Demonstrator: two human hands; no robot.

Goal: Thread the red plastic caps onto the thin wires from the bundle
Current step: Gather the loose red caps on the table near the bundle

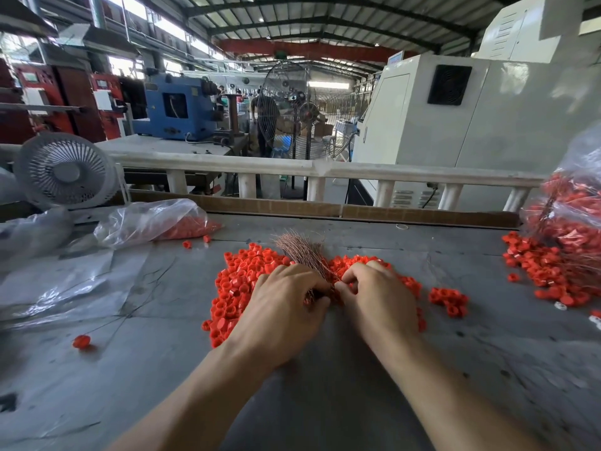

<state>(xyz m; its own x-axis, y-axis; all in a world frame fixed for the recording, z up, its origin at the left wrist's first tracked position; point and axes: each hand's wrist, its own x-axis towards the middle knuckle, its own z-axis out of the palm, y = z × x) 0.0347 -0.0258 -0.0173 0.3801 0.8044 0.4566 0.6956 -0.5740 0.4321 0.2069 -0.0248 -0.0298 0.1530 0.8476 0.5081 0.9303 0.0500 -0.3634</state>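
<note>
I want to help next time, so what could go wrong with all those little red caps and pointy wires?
The thin coppery wire bundle fans out loose beyond the left hand, so stray ends might prick fingers or tangle. The right hand works right over the heap of small red plastic caps on the grey table; a nudge could scatter them. One stray red cap already lies far off.

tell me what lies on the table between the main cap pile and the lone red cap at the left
Bare grey table separates the lone red cap from the main cap pile, crossed only by a few thin stray wires, in the head view.
</note>
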